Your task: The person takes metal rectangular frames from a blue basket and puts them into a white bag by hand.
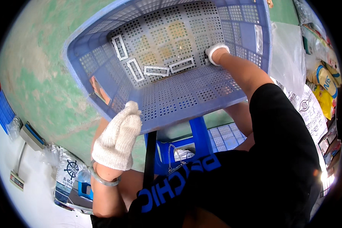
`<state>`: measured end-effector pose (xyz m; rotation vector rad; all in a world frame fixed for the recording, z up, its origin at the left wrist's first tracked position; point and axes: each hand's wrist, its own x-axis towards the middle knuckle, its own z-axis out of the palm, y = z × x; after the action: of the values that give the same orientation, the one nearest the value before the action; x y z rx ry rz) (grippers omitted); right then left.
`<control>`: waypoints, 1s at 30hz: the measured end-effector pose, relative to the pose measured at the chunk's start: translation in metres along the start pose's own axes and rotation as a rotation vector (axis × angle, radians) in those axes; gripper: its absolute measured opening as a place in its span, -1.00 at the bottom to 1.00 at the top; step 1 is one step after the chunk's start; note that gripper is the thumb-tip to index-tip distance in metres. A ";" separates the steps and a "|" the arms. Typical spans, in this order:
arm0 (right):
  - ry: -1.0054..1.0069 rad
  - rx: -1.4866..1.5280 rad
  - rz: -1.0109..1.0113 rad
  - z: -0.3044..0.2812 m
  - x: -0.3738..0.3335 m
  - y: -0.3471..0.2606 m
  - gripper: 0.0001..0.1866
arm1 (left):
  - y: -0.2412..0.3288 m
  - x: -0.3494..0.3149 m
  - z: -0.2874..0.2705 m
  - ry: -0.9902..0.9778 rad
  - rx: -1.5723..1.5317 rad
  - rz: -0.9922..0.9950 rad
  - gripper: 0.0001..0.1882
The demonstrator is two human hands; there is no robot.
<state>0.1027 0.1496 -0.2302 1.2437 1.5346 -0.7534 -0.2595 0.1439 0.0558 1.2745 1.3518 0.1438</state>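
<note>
A large blue-purple perforated plastic basket (201, 96) tilts toward me, its near rim by my legs. Several pale, silvery rectangular frames (156, 71) lie on its inner left and middle, near the lower wall. At the near left corner my left hand (119, 136), in a white knitted glove, is closed over the basket's rim, its fingers pressed together. My right hand (217, 54), also gloved, reaches inside at the right, low by the wall. Its fingers look closed and are partly hidden; a small grey bit shows beside them, too little to name.
A blue plastic stool (199, 138) stands below the basket, near my legs. Clear plastic sheeting (288, 57), white printed sacks (311, 110) and yellow bags (323, 100) crowd the right. At lower left are a printed sack (68, 169) and a power strip (16, 181). The floor (38, 76) is worn green.
</note>
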 end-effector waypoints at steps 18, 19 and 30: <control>-0.084 0.343 -0.032 -0.049 -0.022 -0.110 -0.56 | -0.003 -0.007 0.008 0.016 -0.282 -0.094 -0.67; -0.075 0.275 -0.047 -0.038 -0.007 -0.113 -0.49 | -0.005 -0.006 0.007 0.036 -0.307 -0.086 -0.67; -0.026 0.243 -0.095 -0.057 -0.037 -0.152 -0.38 | -0.014 -0.014 -0.001 0.052 -0.368 -0.079 -0.66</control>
<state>-0.0601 0.1454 -0.1942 1.3381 1.5228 -1.0390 -0.2724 0.1292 0.0546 0.9127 1.3446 0.3554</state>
